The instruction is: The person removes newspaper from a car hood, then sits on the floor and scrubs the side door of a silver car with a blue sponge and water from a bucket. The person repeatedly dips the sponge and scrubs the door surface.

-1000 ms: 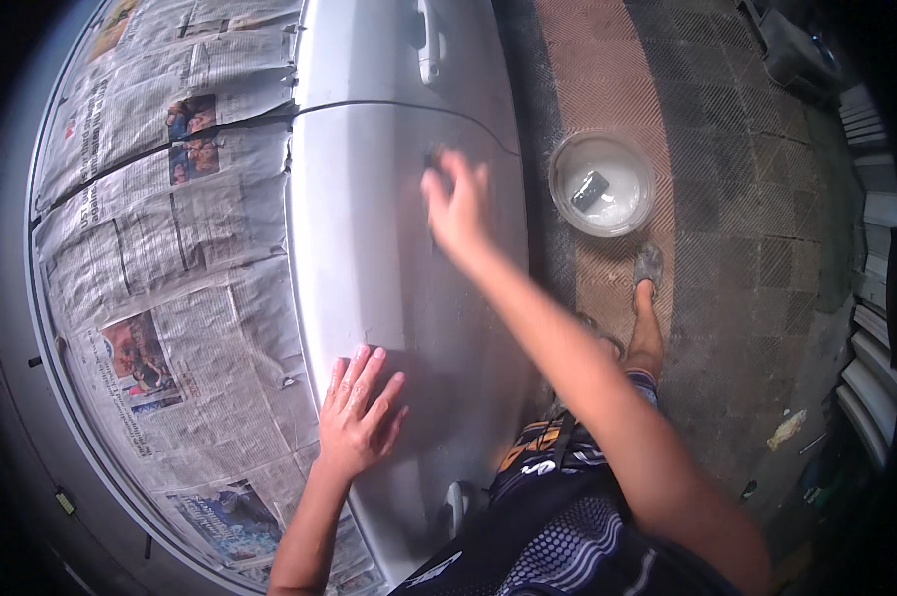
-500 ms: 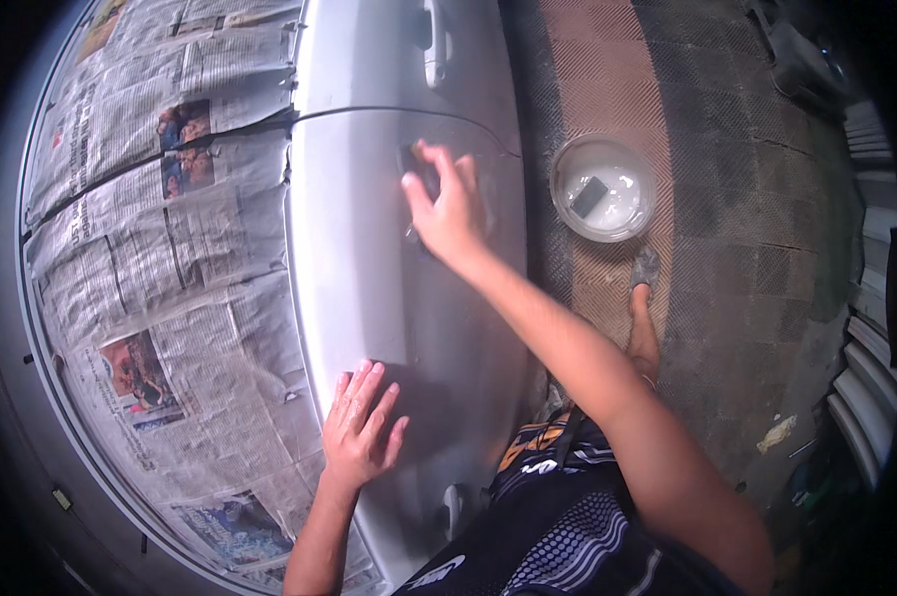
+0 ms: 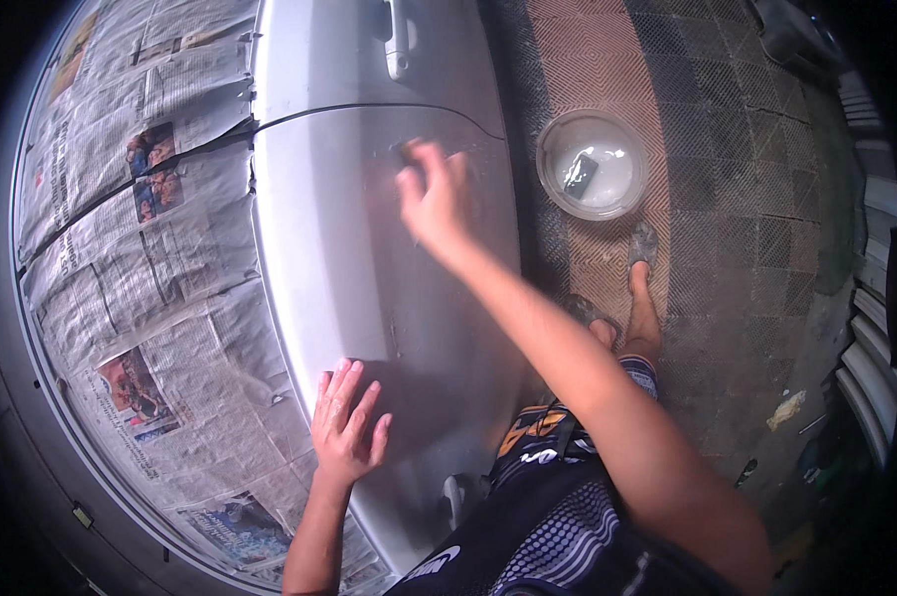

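A silver-grey car door panel (image 3: pixel 339 238) lies in front of me, wet and smeared in places. Flat on its lower left part rests my left hand (image 3: pixel 345 427), fingers spread and holding nothing. My right hand (image 3: pixel 437 204) is farther up the panel, just below the door seam, and blurred by motion. Its fingers curl over a small dark piece (image 3: pixel 401 151) that looks like sandpaper, pressed to the panel. Most of that piece is hidden under the fingers.
Newspaper sheets (image 3: pixel 180 328) cover the car's surface on the left. To the right, a round clear tub (image 3: pixel 627 204) of whitish water with a dark rectangular block (image 3: pixel 580 176) in it stands on a patterned mat (image 3: pixel 727 219). Door handles (image 3: pixel 397 45) stick out. Grey panels (image 3: pixel 871 387) stand far right.
My right hand stays near the seam, shifting slightly with its dark piece. The view has moved a little, so the panel and tub sit farther left. My left hand remains flat on the panel.
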`<state>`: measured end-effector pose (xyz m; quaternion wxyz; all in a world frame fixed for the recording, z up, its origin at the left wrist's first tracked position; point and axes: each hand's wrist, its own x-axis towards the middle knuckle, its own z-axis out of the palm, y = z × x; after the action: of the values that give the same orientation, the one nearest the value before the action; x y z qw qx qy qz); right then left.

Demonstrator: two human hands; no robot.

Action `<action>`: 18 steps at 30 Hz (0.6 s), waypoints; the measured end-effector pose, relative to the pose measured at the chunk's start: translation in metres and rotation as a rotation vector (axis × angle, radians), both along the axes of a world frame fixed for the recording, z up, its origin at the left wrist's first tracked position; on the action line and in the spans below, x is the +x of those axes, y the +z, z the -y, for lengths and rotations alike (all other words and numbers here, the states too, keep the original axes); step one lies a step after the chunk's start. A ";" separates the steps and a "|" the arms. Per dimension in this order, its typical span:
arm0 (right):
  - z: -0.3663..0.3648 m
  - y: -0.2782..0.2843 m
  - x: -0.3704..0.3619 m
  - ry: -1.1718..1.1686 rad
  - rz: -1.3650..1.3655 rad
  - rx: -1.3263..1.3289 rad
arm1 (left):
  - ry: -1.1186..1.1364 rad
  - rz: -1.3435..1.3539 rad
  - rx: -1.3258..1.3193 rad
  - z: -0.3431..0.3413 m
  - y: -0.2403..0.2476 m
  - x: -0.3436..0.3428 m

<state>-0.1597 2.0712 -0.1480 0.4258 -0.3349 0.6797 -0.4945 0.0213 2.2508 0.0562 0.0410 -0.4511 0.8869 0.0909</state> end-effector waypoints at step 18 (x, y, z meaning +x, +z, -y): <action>0.064 -0.048 -0.034 -0.140 0.161 0.048 | -0.031 0.003 0.037 0.009 0.008 -0.005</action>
<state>-0.1941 2.0073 -0.1957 0.4513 -0.2353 0.6769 -0.5318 0.0158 2.2420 0.0643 0.0523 -0.4364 0.8920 0.1058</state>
